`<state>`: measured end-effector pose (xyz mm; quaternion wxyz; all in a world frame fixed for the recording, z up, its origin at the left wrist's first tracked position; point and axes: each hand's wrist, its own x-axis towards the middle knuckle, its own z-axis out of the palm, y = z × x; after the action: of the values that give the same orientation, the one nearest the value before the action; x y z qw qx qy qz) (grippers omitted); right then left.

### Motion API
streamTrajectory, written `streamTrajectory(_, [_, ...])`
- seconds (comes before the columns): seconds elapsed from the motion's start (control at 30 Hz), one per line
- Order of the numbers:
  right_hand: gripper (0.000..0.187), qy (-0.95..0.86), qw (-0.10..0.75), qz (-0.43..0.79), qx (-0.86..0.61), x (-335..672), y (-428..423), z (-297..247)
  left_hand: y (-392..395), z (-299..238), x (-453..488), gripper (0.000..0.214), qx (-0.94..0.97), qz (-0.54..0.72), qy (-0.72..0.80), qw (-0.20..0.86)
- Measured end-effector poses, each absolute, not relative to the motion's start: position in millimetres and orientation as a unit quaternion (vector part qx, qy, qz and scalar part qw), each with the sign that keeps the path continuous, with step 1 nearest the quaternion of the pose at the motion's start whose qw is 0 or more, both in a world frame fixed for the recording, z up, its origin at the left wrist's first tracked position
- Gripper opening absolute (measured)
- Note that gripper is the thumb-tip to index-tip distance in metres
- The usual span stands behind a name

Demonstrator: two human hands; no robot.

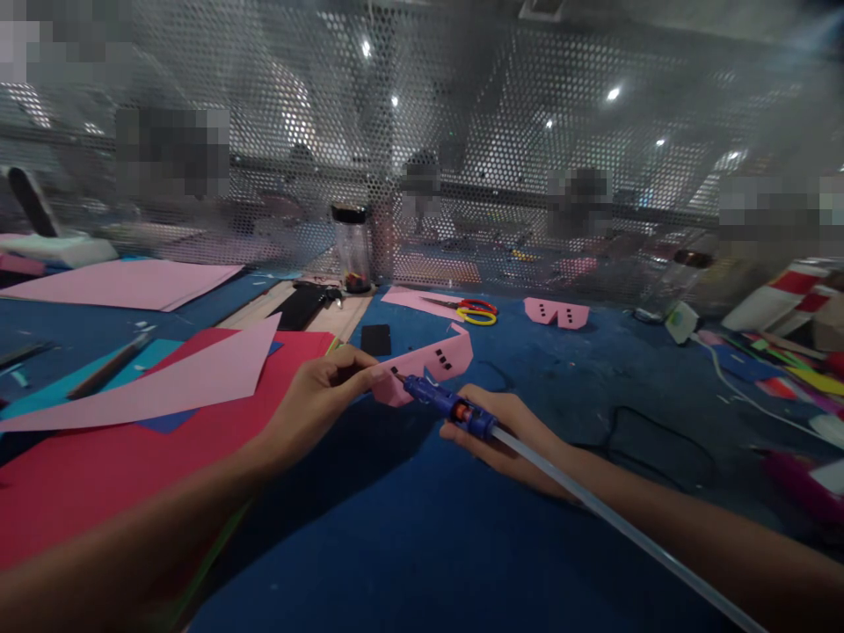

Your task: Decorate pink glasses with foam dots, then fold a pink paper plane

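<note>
My left hand (pixel 336 380) pinches the left end of a cut pink paper piece (pixel 425 359) that bears small black squares. Wrapped around a blue glue gun (pixel 439 400) is my right hand (pixel 505 422), with a long clear glue stick (pixel 593 505) running out of the gun's back toward me. The gun's nozzle points at the paper close to my left fingertips; whether it touches cannot be made out. A small black square sheet (pixel 375 340) lies just beyond my left hand. Farther off rests a similar pink piece with black squares (pixel 556 313).
Red-and-yellow scissors (pixel 477 310) lie on pink paper near a lidded jar (pixel 352 249). Red sheets (pixel 217 422), pink paper (pixel 132 283) and a craft knife (pixel 111 362) occupy the left. At right are a cable (pixel 650 422) and coloured scraps (pixel 791 374). A perforated metal screen (pixel 462 141) bounds the back.
</note>
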<state>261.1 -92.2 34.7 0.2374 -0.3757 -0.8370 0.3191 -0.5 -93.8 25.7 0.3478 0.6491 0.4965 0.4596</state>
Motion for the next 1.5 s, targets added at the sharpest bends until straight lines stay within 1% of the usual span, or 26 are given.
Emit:
streamTrajectory(0.2, [0.019,-0.837,0.246,0.319,-0.370,261.6,-92.1,35.4,-92.6,25.9,-1.1,0.027,0.653,0.457,0.504,0.334])
streamTrajectory(0.5, [0.021,-0.835,0.249,0.323,-0.369,262.3,-91.2,33.2,-93.2,26.1,-0.6,0.026,0.654,0.457,0.503,0.332])
streamTrajectory(0.7, [0.022,-0.838,0.236,0.330,-0.366,262.9,-91.0,31.3,-92.6,26.5,-1.7,0.025,0.649,0.461,0.498,0.343])
streamTrajectory(0.9, [0.027,-0.829,0.238,0.322,-0.390,262.0,-92.7,31.7,-91.5,26.4,-2.1,0.027,0.648,0.461,0.495,0.349])
streamTrajectory(1.5, [0.026,-0.837,0.219,0.314,-0.392,262.0,-91.8,33.9,-90.7,23.0,-3.9,0.026,0.647,0.464,0.498,0.343])
